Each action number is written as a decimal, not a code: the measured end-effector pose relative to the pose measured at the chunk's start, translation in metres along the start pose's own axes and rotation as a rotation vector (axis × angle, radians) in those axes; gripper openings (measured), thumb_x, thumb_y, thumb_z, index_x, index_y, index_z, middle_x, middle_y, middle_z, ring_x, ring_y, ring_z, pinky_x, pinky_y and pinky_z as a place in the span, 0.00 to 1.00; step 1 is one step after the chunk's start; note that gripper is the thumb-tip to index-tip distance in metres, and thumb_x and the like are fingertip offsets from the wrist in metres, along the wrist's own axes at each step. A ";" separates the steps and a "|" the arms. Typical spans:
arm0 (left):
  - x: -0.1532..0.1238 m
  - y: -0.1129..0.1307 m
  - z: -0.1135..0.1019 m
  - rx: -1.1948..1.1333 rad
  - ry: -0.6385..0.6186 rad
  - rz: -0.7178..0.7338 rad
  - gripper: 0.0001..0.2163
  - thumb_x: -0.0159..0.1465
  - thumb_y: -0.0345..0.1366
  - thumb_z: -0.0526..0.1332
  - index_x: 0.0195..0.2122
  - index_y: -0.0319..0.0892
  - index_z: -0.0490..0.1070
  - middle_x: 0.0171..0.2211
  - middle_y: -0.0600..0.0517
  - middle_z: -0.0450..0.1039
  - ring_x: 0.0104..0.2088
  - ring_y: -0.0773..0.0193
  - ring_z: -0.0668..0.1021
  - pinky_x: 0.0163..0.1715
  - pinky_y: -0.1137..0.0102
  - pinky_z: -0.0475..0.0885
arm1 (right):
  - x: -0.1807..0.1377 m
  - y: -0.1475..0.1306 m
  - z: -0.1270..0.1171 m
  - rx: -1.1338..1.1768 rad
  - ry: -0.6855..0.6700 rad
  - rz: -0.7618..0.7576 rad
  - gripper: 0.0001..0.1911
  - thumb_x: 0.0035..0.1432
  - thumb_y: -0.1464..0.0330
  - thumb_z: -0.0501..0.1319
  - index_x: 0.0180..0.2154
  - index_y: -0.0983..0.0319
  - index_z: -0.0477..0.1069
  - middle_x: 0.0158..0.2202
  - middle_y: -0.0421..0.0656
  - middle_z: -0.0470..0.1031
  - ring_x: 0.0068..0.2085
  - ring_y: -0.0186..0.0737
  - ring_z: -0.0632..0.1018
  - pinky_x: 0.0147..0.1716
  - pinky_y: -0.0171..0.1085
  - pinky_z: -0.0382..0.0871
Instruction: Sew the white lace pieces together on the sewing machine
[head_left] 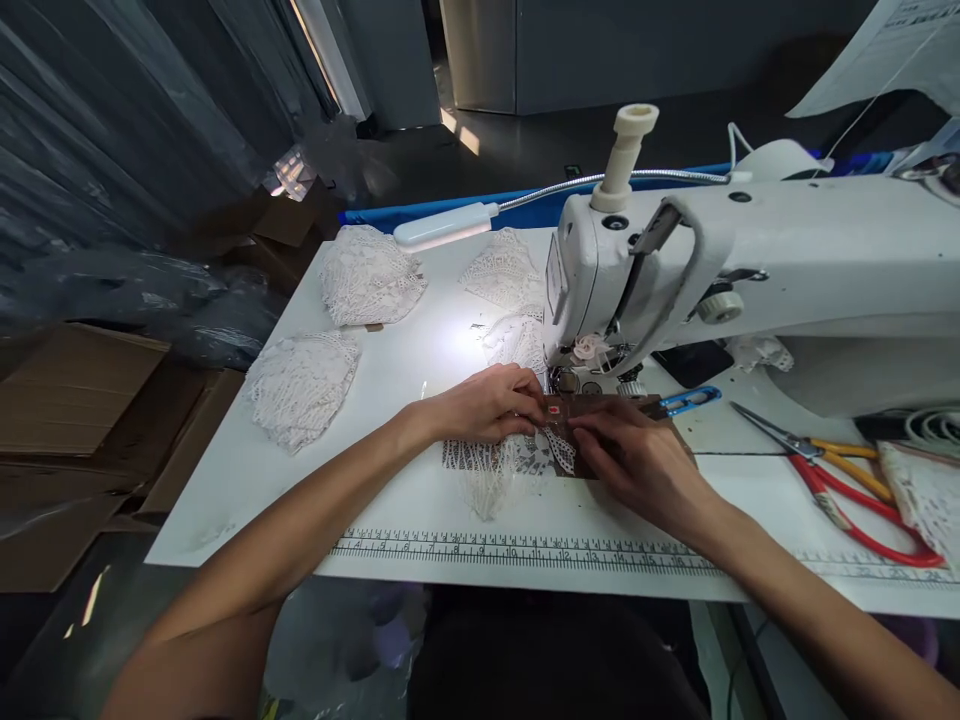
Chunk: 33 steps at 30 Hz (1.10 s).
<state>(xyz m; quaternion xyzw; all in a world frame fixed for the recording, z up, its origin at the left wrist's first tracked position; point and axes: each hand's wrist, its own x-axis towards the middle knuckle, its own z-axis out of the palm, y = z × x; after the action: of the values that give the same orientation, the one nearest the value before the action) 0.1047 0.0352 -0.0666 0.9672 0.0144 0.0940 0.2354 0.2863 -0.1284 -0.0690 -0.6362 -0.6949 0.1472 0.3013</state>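
Observation:
White lace [491, 485] lies beneath the sewing machine's [570, 290] needle area, partly over a flat brown plate [679, 430]. Fingers curled down, my left hand [495, 402] grips the lace just left of the presser foot. My right hand [637, 452] rests on the plate to the right, its bent fingers drawn together at the lace's edge. The fingertips partly hide what they pinch. Close behind the right hand are blue-handled thread snips [691, 400].
Two lace piles [371, 275] [304, 388] sit on the table's left, with more lace [504, 268] behind the needle. A lamp [446, 227] shines from above. Red- and yellow-handled scissors [847, 480] lie right. A ruler strip [517, 550] runs along the front edge. Cardboard boxes [75, 400] stand left.

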 end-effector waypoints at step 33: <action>0.039 -0.015 -0.022 0.347 0.063 -0.131 0.32 0.48 0.57 0.69 0.49 0.42 0.70 0.47 0.45 0.71 0.45 0.53 0.74 0.37 0.65 0.71 | 0.007 0.032 -0.033 -0.426 0.086 0.229 0.17 0.64 0.70 0.50 0.49 0.68 0.71 0.45 0.54 0.75 0.44 0.52 0.74 0.37 0.45 0.67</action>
<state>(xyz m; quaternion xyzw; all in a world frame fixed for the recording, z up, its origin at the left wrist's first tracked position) 0.1395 0.0608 -0.0473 0.9869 0.1007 0.1046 0.0699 0.3317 -0.1225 -0.0603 -0.7657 -0.6200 0.0033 0.1711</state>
